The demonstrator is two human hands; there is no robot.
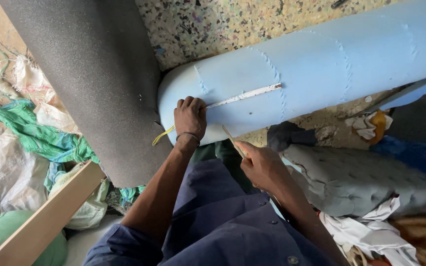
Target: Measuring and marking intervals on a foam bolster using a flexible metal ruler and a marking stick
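**On blue foam roll: both hands at work**

At roll's near end, left hand fisted, pinning white strip flat, prob. as a guide. Right hand w/ fingers closed round thin stick, tip angled up toward foam. Grey sheet just left, rags beyond

Blue foam roll runs past the right edge

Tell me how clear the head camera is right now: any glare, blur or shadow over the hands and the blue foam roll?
Head view: soft daylight, no harsh glare; the light blue foam roll is evenly lit and sharp. Left hand on the white strip is crisp; right hand, holding a thin stick, sits in mild shade. Slight wide-angle bending at the edges.
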